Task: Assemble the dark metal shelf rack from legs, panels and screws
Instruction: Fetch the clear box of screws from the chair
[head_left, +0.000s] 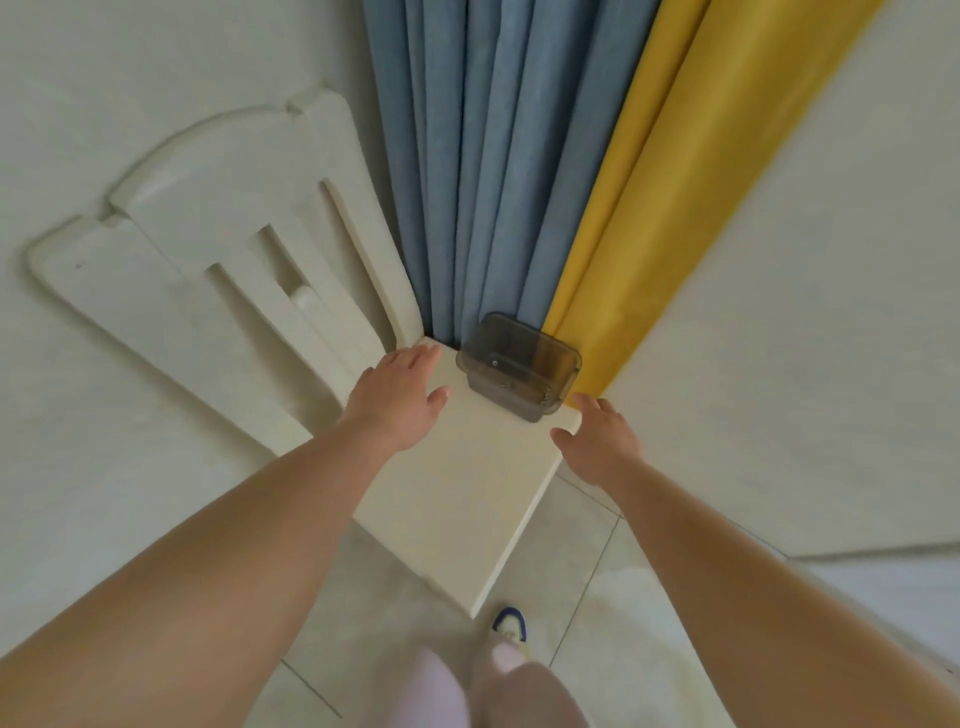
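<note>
A smoky translucent plastic box (519, 366) with small metal parts inside stands at the far corner of a cream chair seat (457, 499). My left hand (400, 389) hovers open just left of the box, fingers stretched over the seat's far edge. My right hand (597, 441) is open to the right of the box, near the seat's right edge. Neither hand touches the box. No rack legs or panels are in view.
The cream chair's backrest (208, 249) leans against the white wall at left. Blue curtains (493, 156) and a yellow curtain (675, 182) hang behind the box. Pale tiled floor (597, 597) lies below, with my slippered foot (511, 631) near the seat's front corner.
</note>
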